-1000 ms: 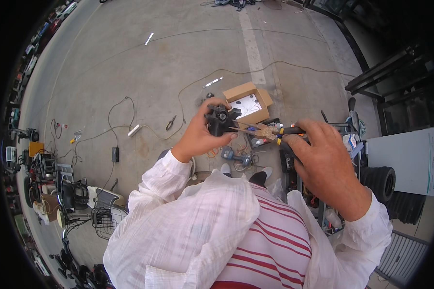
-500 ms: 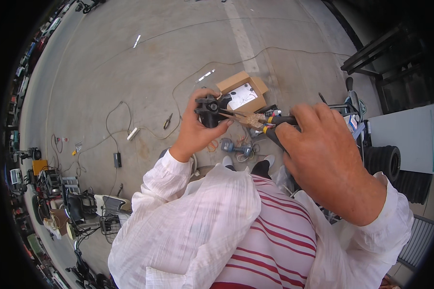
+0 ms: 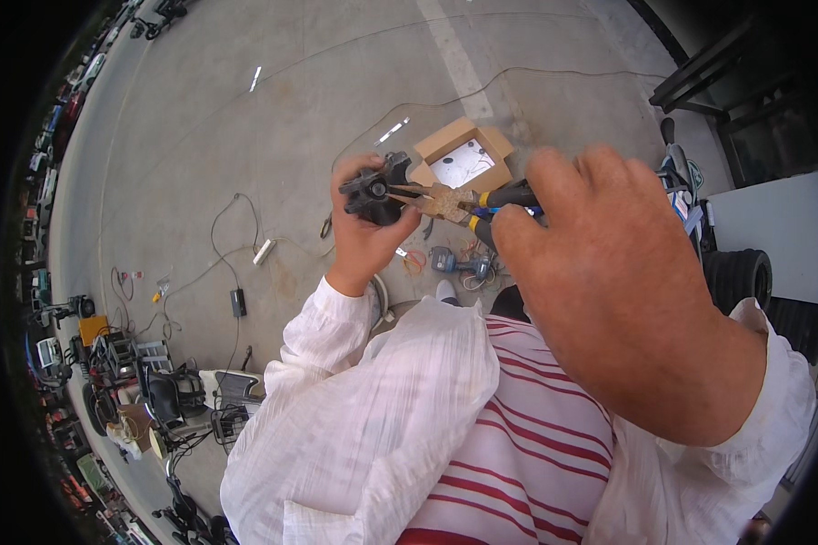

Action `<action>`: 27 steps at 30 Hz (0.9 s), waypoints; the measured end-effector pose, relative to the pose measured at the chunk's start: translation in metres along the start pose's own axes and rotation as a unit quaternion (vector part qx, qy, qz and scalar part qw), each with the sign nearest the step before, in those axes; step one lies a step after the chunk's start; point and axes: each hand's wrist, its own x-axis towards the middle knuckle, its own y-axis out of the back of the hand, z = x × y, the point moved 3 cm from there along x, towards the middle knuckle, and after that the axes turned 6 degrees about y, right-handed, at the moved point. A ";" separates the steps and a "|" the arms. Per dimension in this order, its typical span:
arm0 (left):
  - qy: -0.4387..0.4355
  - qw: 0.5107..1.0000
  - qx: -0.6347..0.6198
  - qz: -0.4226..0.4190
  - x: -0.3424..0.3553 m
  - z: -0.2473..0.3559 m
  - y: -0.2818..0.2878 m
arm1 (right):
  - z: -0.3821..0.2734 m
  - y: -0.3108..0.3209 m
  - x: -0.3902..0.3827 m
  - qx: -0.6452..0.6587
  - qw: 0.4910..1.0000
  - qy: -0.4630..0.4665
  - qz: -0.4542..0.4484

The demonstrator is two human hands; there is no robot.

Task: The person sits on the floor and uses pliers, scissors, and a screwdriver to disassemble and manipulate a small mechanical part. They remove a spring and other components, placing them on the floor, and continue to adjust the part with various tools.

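A black moulded part [image 3: 365, 205] with a round hub on its face is held up in my left hand [image 3: 360, 250], fingers behind it and thumb along its lower right side. My right hand [image 3: 629, 295] is closed around the dark, yellow-banded handles of long-nosed pliers [image 3: 447, 202]. The worn metal jaws point left and are slightly parted. Their tips lie at the hub; whether they grip anything there, I cannot tell.
Beyond my hands an open cardboard box [image 3: 445, 138] stands on the concrete floor with a white sheet inside. Below lies a blue cordless drill [image 3: 461, 264]. Cables, a white power strip [image 3: 264, 252] and a black adapter [image 3: 237, 302] lie left. Tyres [image 3: 738, 277] are stacked right; scooters stand far left.
Both hands have shifted left in the view, and the black part is turned differently in my left hand. The right hand appears larger and higher. The pliers' tips stay beside the hub.
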 end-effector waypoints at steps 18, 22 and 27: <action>-0.022 0.997 0.064 0.033 0.000 0.002 0.005 | -0.024 0.009 0.036 -0.098 0.986 0.003 -0.137; -0.047 0.990 0.124 0.041 -0.001 -0.001 0.008 | -0.022 0.001 0.038 -0.073 0.982 -0.018 -0.172; -0.081 0.981 0.168 0.052 0.001 0.003 0.010 | -0.025 -0.001 0.042 -0.090 0.978 -0.029 -0.185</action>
